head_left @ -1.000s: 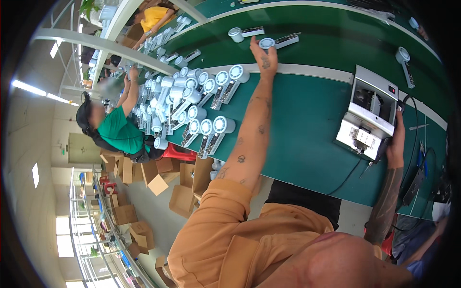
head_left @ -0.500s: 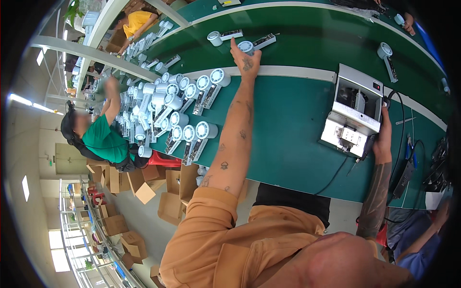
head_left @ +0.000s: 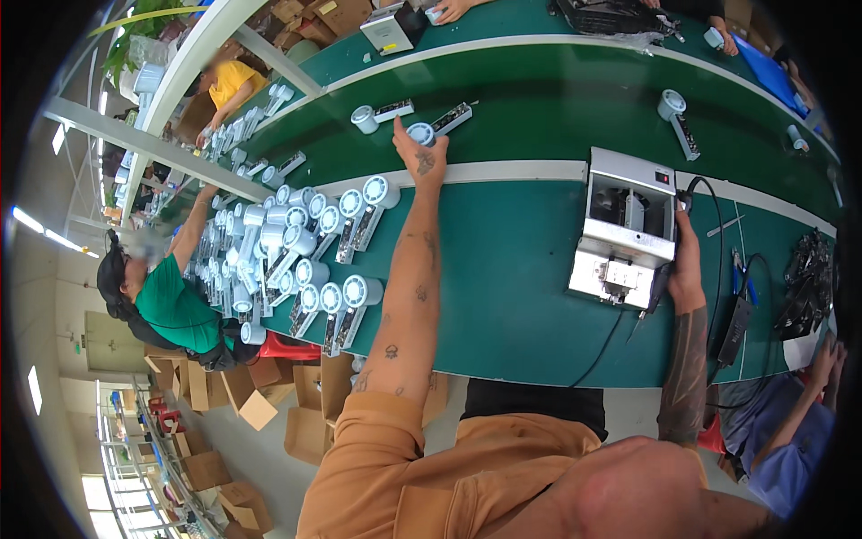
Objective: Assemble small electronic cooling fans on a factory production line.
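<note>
Left grip [head_left: 420, 154] is closing around lamp [head_left: 437, 126], rigid, light; right grip [head_left: 684, 274] is clasping screwdriver [head_left: 658, 289].

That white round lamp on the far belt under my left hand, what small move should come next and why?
Probably close the left hand on the white lamp and draw it back. The fingers already rest on its round head, the arm is stretched far, and the right hand holds a tool beside the grey machine.

white round-headed lamp unit [head_left: 437, 126] lying flat on green belt [head_left: 539, 108].
</note>
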